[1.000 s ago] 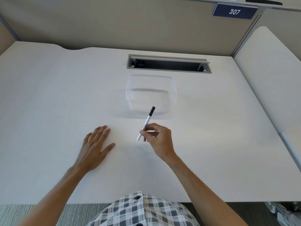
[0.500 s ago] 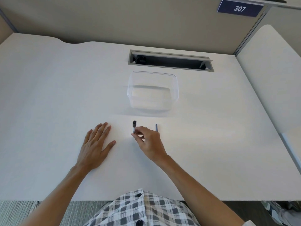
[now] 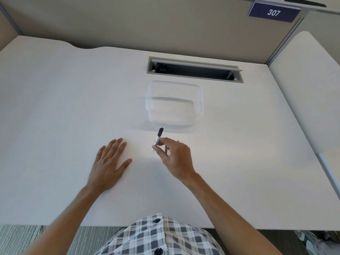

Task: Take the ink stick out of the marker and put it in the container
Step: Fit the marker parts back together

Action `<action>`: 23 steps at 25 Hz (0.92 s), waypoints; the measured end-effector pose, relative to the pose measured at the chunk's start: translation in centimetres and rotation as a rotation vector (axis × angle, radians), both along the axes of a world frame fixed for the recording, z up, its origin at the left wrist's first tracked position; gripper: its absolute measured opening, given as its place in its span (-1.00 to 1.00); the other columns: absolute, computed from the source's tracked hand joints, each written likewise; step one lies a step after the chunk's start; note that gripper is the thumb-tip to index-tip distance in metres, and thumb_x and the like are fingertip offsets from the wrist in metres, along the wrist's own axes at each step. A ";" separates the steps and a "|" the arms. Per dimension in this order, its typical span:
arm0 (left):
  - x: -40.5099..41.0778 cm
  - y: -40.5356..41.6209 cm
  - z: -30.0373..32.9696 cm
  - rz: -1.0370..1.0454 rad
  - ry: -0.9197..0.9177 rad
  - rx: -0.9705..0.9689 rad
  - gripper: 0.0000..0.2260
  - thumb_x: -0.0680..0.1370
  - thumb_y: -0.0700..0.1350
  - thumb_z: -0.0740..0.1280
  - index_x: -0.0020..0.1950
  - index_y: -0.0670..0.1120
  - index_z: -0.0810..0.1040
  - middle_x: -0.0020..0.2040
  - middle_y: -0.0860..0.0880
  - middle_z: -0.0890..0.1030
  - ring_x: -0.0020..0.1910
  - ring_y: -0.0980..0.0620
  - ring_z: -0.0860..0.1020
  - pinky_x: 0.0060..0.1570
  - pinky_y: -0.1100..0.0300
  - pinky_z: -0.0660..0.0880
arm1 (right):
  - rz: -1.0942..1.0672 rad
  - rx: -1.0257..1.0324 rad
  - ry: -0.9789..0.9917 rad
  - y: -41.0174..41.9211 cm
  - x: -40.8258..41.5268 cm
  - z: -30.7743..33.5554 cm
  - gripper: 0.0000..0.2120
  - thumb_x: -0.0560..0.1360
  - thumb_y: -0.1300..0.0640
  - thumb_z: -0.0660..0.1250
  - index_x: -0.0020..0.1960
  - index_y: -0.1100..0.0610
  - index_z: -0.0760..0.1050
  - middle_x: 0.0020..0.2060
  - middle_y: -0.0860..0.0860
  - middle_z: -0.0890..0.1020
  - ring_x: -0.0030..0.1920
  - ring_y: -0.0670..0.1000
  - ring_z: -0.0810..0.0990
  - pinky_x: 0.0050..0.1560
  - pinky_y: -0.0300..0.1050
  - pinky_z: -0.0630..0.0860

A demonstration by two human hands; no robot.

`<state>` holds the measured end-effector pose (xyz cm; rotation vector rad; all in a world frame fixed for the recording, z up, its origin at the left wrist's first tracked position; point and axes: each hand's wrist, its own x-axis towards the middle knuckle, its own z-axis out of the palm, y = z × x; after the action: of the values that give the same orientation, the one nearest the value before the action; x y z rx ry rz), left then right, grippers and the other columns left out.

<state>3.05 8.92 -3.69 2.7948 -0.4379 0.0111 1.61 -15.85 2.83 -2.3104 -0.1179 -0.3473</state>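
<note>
The marker sits in the pinch of our right hand, its black cap end tilted up and away from us toward the container, its white barrel running down into our fingertips. The thumb and first fingers are closed on the lower part of the barrel, so this hand is clamped on the marker. A thin dark rod shows beneath the same hand, between the fingers and the palm, and a small bluish tip pokes out just past the knuckles; we cannot tell whether either one is the ink stick, nor whether the hand grips them or only covers them.

Our left hand lies flat on the desk, palm down, fingers together and stretched forward, thumb spread to the side, holding nothing. It rests near the right hand but apart from it.

The container is clear plastic, rectangular with rounded corners, and stands upright on the desk just beyond the marker's cap, not touching it. Behind it a long cable slot is cut into the desk. A grey partition rises at the back, carrying a dark blue plate that reads 307. Our checked shirt fills the bottom edge.
</note>
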 end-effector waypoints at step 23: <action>0.0 0.0 0.1 -0.002 -0.006 -0.012 -0.39 0.59 0.27 -0.03 0.57 0.01 0.16 0.59 0.03 0.16 0.58 0.02 0.08 0.53 0.05 -0.03 | -0.034 0.023 -0.064 -0.1 0.2 0.4 -0.89 0.51 -0.02 0.42 -0.07 0.02 0.63 -0.17 -0.15 0.73 -0.40 -0.29 0.44 -0.25 -0.08 0.55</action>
<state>3.02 8.89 -3.58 2.7836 -0.4407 0.0221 1.78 -15.98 3.19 -2.2816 -0.1058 -0.4376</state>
